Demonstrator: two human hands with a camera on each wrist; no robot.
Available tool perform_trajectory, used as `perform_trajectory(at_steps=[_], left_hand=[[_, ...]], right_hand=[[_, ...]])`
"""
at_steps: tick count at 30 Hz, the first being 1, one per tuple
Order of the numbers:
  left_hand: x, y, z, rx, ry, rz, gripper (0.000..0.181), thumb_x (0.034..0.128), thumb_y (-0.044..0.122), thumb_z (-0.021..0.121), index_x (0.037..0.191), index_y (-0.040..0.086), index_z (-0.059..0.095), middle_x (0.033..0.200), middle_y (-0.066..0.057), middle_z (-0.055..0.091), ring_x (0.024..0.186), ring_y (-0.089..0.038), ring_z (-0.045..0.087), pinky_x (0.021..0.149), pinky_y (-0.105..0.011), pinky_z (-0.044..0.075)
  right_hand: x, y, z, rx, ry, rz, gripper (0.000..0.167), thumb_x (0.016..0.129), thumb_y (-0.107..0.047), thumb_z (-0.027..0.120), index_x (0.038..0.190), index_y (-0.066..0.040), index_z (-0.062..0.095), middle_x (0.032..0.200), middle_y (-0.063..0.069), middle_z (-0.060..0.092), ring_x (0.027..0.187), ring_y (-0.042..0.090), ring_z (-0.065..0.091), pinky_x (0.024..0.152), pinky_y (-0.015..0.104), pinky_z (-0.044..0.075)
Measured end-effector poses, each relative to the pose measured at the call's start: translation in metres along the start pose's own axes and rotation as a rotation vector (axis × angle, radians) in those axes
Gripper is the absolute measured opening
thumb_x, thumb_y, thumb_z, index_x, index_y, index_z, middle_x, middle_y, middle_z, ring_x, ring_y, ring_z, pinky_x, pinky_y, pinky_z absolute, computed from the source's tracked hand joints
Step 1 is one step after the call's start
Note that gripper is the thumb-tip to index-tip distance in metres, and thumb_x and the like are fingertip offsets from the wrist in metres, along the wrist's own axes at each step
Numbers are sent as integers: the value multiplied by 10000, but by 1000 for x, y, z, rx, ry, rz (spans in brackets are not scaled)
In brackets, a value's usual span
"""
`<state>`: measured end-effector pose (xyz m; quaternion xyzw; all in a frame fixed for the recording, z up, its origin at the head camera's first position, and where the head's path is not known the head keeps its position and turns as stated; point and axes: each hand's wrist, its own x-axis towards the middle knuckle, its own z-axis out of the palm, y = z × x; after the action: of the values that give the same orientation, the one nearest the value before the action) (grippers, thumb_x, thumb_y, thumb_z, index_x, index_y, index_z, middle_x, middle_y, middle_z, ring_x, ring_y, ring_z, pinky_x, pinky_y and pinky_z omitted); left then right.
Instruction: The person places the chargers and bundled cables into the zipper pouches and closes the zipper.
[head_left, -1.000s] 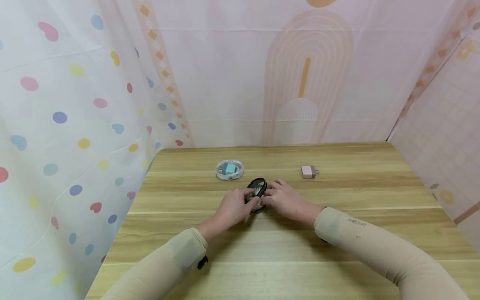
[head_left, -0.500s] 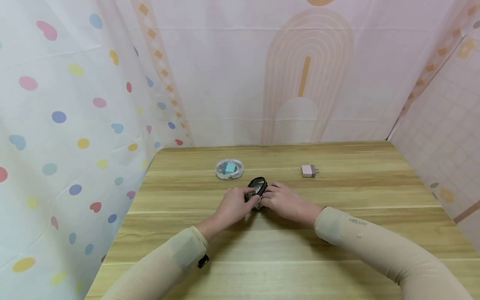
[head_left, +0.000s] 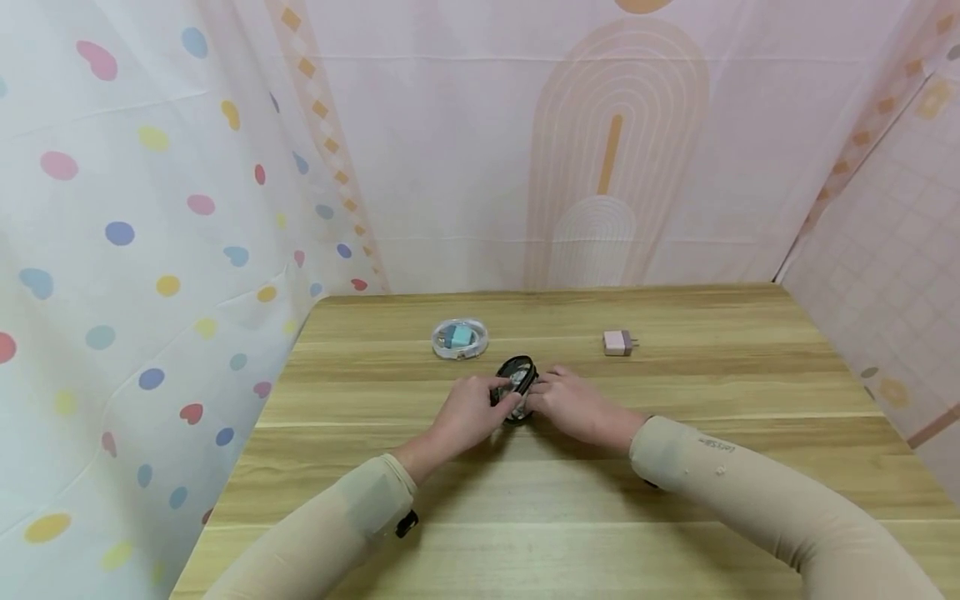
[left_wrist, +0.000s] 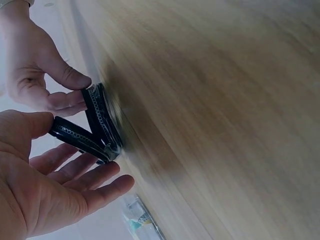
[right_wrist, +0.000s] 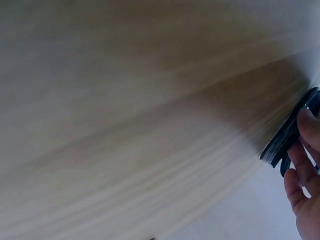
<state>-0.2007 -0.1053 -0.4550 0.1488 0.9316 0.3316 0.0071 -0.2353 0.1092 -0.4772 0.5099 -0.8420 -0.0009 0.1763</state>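
Observation:
A small round black zip case (left_wrist: 79, 136) with clear panels is spread apart like a clamshell at the middle of the table. My left hand (head_left: 467, 414) pinches its raised half between thumb and fingers. My right hand (head_left: 573, 405) grips the other half by the rim. In the left wrist view, zipper teeth run along both rims, which meet at a hinge near the left fingertips. The right wrist view catches only part of the case (right_wrist: 286, 140) and the right fingers. What lies inside the case is mostly hidden.
Behind the left hand, a coiled clear cable (head_left: 480, 347) rings a turquoise and grey plug charger (head_left: 460, 337). A pink and mauve plug charger (head_left: 617, 342) lies at the back right. The wooden table (head_left: 525, 533) ends at patterned curtains (head_left: 450, 167).
The two halves of the case look wider apart than half a second ago. Both hands stay almost where they were, with the right one shifting slightly.

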Motion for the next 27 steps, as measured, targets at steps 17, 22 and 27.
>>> perform_trajectory(at_steps=[17,22,27], left_hand=[[-4,6,6,170,12,5,493,1000,407,753,1326,37,741,983,-114,822,689,-124,683,823,-402,639],[-4,8,10,210,23,17,492,992,421,764,1310,46,748,1282,-146,776,1089,-280,770,938,-475,643],[-4,8,11,211,11,27,480,987,400,775,1304,40,748,1302,-152,767,1133,-279,762,959,-463,639]], right_hand=[[-56,73,-29,124,34,408,186,929,-69,808,1100,-7,768,1127,165,789,1116,385,731,1044,595,570],[-64,103,-32,188,-25,557,276,950,-102,802,1169,49,728,1145,225,778,1123,441,713,1050,602,551],[-65,120,-33,210,-75,602,244,938,-119,822,1118,32,757,1078,192,801,1081,436,722,1006,599,568]])
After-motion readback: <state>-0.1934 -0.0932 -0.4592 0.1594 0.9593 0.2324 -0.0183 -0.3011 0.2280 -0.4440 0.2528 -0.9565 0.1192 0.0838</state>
